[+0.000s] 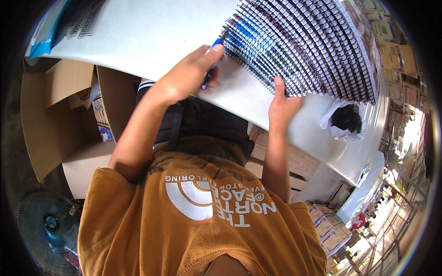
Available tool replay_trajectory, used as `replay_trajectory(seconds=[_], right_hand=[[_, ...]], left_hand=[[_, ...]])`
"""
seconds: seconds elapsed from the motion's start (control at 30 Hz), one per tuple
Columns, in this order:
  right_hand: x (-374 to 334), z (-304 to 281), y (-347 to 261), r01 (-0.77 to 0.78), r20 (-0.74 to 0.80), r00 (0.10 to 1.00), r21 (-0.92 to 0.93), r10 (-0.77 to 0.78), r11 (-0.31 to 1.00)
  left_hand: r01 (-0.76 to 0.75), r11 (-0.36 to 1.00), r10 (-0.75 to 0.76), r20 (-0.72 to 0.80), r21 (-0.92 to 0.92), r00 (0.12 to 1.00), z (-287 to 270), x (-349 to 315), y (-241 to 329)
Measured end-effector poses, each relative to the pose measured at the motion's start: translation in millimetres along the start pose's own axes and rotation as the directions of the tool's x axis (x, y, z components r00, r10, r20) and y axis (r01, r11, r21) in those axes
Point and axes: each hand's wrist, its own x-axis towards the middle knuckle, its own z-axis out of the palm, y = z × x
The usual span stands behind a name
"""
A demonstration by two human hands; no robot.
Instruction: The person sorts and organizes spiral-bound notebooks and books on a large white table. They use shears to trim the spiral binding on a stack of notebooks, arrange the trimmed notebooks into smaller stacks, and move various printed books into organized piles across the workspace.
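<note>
A fanned stack of spiral-bound books (308,50) lies on the white table (138,34), its rows of black coils facing up. My left hand (195,71) is closed round a blue-handled hand tool, apparently pliers (216,42). The tool's dark tip is at the left end of the coils. On the near edge of the stack, my right hand (283,106) grips the books with its thumb on top. Its other fingers are mostly hidden beneath them.
Loose black coils (85,20) and a blue package (42,43) lie at the table's far left. A white plastic bag holding something black (346,118) sits at right. Below left are an open cardboard box (50,119) and a fan (51,223). Cartons (329,230) stand at lower right.
</note>
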Motion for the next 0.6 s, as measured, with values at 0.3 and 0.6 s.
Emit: replay_trajectory(seconds=[0.3,0.6], right_hand=[[1,1,-5,0.012,-0.027,1.0,0.093,-0.01,0.996],[8,3,-18,-0.113,-0.028,0.992,0.243,0.123,0.964]], left_hand=[[0.189,0.538,0.276,0.384,-0.821,0.881,-7,19,-12],[0.138,0.546,0.286,0.339,-0.826,0.896,-2,22,-19]])
